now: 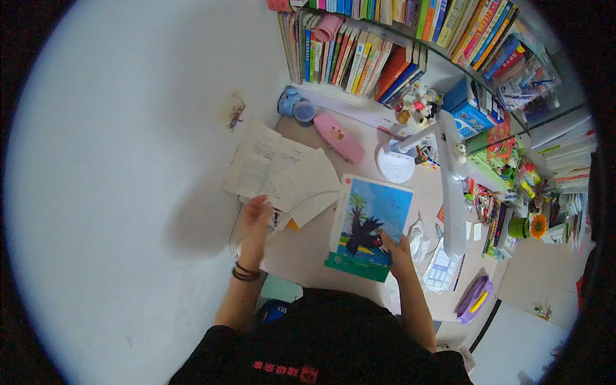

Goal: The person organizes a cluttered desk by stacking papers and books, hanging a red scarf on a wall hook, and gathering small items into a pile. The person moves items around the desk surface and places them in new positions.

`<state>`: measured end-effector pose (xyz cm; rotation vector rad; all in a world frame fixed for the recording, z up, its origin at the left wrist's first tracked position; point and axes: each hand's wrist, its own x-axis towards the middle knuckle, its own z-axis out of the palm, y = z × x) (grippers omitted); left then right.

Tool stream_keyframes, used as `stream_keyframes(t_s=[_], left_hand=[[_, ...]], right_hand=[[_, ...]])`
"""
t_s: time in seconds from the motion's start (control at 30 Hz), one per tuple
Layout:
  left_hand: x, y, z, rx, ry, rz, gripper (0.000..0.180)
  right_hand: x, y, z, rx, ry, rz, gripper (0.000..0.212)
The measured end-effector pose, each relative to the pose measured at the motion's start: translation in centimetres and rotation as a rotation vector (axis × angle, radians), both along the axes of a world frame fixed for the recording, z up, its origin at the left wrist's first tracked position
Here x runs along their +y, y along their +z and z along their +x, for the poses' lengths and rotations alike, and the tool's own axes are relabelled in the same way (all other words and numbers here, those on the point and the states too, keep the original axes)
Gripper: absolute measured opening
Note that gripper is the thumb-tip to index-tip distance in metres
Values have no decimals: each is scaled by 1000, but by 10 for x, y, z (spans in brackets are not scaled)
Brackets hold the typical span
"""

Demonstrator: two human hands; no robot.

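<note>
My right hand (400, 255) grips the lower right side of a book (382, 208). Its cover is blue and green and bears a black bird and a palm tree. The thumb lies on the cover, while the other fingers are hidden behind it. My left hand (256, 218), with dark bands round the wrist, is by the lower edge of an open notebook (253, 160) with writing on its pages. Motion blurs its fingers, so I cannot make out whether they touch the paper. A paler sheet or page (308, 186) overlaps the notebook's right side.
Behind the notebook are a pink pencil case (340, 138) and a blue container (303, 111). A white desk lamp (453, 186) stands at the right, near a white keyboard-like pad (443, 266) and a purple pouch (475, 298). Shelves of books (353, 61) line the back; a wall (128, 192) bounds the left.
</note>
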<state>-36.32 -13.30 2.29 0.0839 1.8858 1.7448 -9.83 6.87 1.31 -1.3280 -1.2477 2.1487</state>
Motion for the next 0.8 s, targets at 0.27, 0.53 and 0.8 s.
stream_keyframes(t_s=[0.27, 0.53, 0.8], left_hand=[[19, -61, -59, 653, -445, -465, 53], [59, -96, -72, 911, -568, -758, 45], [48, -16, -62, 931, -154, -310, 19]], right_hand=[[-21, -37, 56, -2, -96, -65, 20], [-44, -66, 65, -42, -119, -173, 17], [-53, -84, 74, -81, -145, -218, 19]])
